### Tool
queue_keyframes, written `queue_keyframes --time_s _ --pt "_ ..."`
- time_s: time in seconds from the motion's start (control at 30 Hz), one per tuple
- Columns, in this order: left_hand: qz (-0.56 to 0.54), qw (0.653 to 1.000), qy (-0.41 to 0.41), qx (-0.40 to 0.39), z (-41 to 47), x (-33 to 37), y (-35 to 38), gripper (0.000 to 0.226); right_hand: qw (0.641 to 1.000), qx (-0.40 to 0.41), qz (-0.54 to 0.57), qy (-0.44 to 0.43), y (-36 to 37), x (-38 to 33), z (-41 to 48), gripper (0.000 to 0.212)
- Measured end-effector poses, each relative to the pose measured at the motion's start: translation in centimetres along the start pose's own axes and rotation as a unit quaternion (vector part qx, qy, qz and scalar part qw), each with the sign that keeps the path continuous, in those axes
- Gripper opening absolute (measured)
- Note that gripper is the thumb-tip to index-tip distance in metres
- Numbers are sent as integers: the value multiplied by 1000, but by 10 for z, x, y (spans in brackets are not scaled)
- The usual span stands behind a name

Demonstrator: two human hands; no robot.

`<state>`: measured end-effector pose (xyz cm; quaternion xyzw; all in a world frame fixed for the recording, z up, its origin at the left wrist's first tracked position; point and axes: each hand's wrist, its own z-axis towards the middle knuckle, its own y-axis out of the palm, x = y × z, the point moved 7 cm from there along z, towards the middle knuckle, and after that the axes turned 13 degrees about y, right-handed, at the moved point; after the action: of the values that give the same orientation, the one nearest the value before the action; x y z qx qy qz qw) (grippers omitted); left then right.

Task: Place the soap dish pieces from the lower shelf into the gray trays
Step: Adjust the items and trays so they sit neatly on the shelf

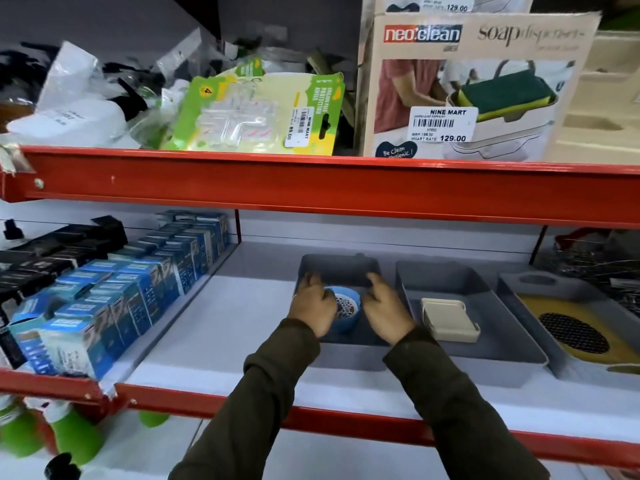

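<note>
Your left hand [313,304] and right hand [386,311] cup the blue soap dish [346,308] from both sides, inside the left gray tray [337,265]. It looks light, stiff plastic, perhaps slippery; hold its rim.

The gray trays [478,344] are looking like matt plastic; the red shelf edge [311,188] is showing glossy painted metal.
</note>
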<state>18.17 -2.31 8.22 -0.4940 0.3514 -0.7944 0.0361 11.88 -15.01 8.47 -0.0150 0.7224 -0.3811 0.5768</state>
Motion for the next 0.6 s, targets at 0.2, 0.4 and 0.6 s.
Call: queue_keyframes --time_s 0.2,0.4,0.6 --pt "-337 928 -162 -4 6 -26 23 53 915 -99 350 174 29 17 15 20" --pt "-285 947 -147 -27 7 -27 21 52 922 -113 326 175 30 20 16 17" --pt "-110 989 -95 17 7 -5 14 52 966 -92 231 76 -17 12 7 60"
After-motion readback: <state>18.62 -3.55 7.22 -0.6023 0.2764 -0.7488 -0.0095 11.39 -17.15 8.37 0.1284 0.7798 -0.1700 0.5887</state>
